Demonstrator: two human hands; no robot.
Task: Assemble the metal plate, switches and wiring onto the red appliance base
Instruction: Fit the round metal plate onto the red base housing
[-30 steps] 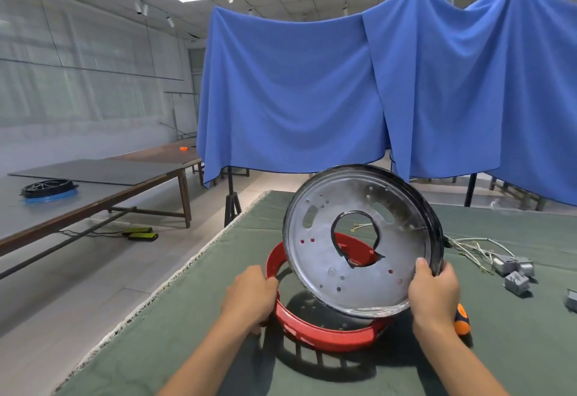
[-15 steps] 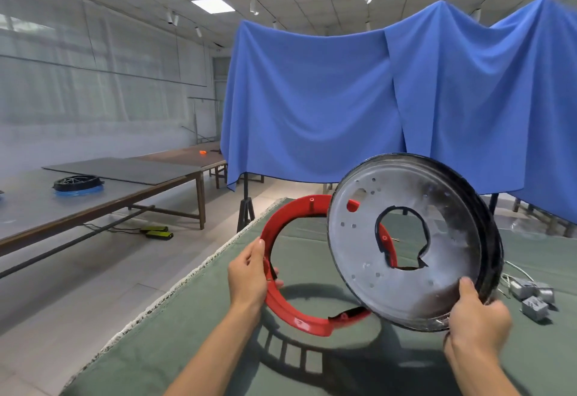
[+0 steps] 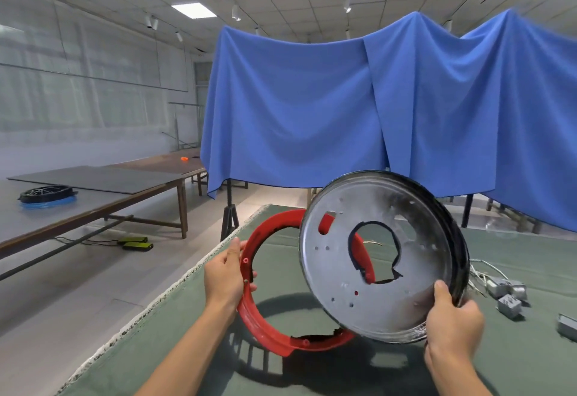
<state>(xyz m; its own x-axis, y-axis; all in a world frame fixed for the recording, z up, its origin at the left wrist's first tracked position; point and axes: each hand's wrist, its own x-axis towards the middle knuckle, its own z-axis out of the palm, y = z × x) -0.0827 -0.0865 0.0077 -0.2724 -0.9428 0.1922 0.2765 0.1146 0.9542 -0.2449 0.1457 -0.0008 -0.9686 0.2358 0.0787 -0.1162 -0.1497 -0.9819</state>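
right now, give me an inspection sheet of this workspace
surface: green mat covers the table, bare under the raised parts
job's things: red base ring and metal plate both held tilted above the mat; grey switch blocks lie at the right
clutter: nothing seen
grips: left hand grips the ring's left side; right hand grips the plate's lower rim
cables: pale wires run to the switch blocks
surroundings: blue cloth hangs behind; side table at left

left hand (image 3: 225,280): raised, fingers curled, gripping | right hand (image 3: 452,317): raised, thumb forward, gripping
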